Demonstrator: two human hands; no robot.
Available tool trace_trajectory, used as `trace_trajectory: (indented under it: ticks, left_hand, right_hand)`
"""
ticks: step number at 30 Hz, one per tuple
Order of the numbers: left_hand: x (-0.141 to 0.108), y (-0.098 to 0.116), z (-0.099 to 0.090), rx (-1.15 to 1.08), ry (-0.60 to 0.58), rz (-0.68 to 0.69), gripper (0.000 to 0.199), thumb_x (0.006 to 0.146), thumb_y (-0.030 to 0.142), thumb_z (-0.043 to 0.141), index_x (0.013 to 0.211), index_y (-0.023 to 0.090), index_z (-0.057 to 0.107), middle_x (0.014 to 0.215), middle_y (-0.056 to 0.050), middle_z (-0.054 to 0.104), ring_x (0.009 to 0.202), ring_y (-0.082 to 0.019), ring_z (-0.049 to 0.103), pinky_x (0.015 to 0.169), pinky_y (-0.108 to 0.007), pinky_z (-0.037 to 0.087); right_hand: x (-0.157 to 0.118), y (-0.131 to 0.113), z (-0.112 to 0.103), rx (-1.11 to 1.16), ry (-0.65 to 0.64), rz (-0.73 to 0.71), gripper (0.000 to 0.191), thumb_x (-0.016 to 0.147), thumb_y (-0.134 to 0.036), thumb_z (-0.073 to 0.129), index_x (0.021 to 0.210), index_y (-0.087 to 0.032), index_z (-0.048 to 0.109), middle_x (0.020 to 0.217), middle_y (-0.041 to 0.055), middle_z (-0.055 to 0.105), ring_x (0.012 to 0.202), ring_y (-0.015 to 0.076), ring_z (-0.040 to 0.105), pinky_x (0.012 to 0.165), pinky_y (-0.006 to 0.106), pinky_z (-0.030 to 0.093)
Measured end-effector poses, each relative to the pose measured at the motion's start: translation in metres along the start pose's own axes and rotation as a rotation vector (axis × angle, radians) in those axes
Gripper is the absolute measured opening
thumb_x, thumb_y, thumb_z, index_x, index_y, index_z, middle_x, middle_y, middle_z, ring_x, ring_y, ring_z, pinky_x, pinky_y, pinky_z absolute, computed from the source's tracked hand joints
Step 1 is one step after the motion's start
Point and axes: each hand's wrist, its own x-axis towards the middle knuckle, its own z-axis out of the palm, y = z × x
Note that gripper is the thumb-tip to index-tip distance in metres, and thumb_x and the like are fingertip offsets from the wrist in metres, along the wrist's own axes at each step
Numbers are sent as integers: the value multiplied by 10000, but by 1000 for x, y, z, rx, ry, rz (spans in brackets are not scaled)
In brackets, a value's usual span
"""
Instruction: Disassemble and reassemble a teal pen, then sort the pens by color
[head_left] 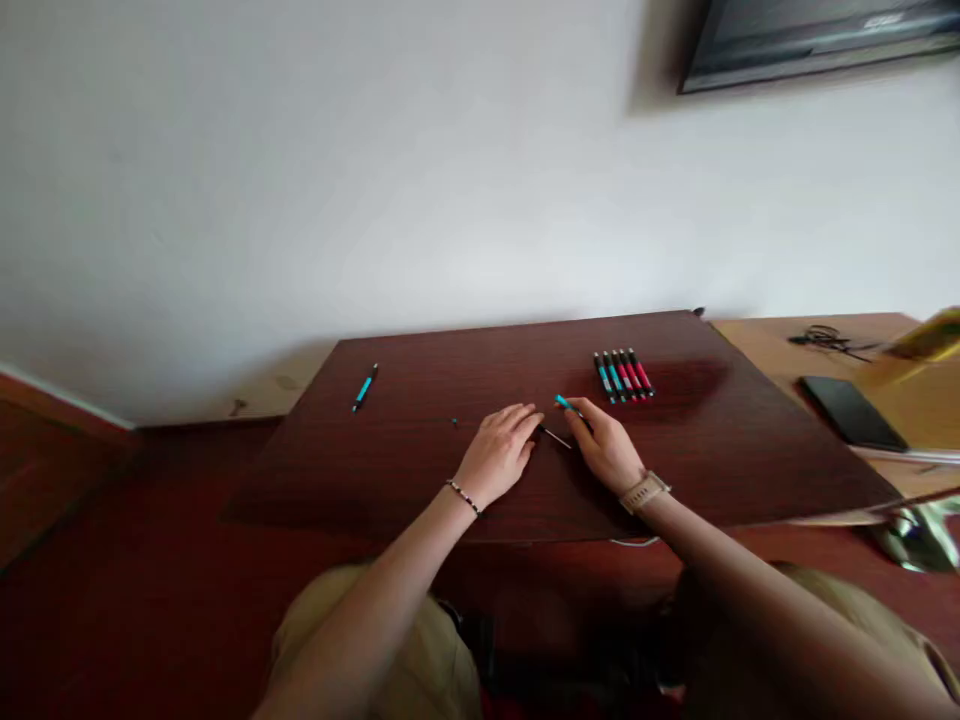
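My left hand [501, 452], with a beaded bracelet at the wrist, lies low over the middle of the dark table [420, 480]. Its fingers are pressed together around the dark end of a thin refill-like rod [556, 438], whose pale length points right. My right hand [604, 448], with a beige watch band, is closed on a blue pen part [562, 401] that sticks out past the fingertips. A tiny dark piece [454, 421] lies left of my left hand. Farther left rests a blue and black pen [365, 388]. Several blue and pink pens [622, 375] lie side by side behind my right hand.
At the right, a light wooden surface [765, 350] bears a black phone [853, 411], a coiled black cable [825, 338] and a yellow object [926, 337]. A screen [817, 45] hangs on the wall at the upper right.
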Motion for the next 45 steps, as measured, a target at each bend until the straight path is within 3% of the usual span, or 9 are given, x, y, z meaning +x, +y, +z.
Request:
trace_trajectory:
  ticks: [4,7,13,19,25,29,34,45]
  left_hand:
    - [0,-1,3,7,-1,52,375,1060,185,488,1423,222,577,1482,-83,606,1408,-244,509,1187,-454,404]
    - [2,-1,0,47,-7,51,289,1049,183,520,1305,220,650,1300,-86,669,1257,-253,583,1081,-437,468]
    - [7,0,-6,100,-4,24,102,1025,178,580,1074,192,668,1165,-82,656,1107,-245,609,970,-401,484]
    - [9,-3,-6,53,-32,16,38,1017,169,607,1040,195,621,1055,-47,687,1008,-225,647,941,-386,477]
    - [6,-15,-14,-4,41,-52,34,1026,178,600,1038,209,591,1047,-31,692,995,-217,664,922,-375,488]
    - [2,-23,-19,-2,72,-96,60,1039,164,564,1079,208,567,1061,-39,701,989,-220,671,920,-383,497]
    - [-1,-22,-22,16,72,-104,59,1044,176,554,1088,215,563,1061,-45,705,988,-224,669,917,-388,498]
    - [-2,-23,-22,46,74,-126,53,1050,187,536,1082,218,564,1052,-44,702,982,-224,656,927,-390,492]
  right_hand:
    - [2,1,-2,34,6,32,404,1063,-488,478,1248,-202,695,1142,88,776,1003,251,721,916,322,522]
    - [2,3,-2,33,8,37,436,1059,-516,479,1275,-208,700,1160,84,782,1011,262,727,906,326,533]
    - [1,4,-3,6,-12,43,438,1056,-524,485,1280,-223,711,1144,83,789,984,269,737,862,325,538]
    - [0,3,-4,-21,-5,66,425,1045,-526,504,1267,-215,689,955,65,782,818,227,707,744,298,511]
    - [2,3,-9,10,18,87,395,1027,-527,528,1140,-206,729,875,38,751,734,199,652,680,287,477]
    - [2,-1,-11,54,-57,58,355,1021,-500,548,1068,-221,763,933,35,775,827,216,687,760,298,497]
    - [1,-2,-11,61,-130,33,329,1010,-479,576,1084,-236,785,1030,38,802,916,238,717,872,324,520]
    - [0,-1,-12,12,-133,32,295,1004,-443,589,1057,-240,796,986,26,813,881,228,737,824,300,532]
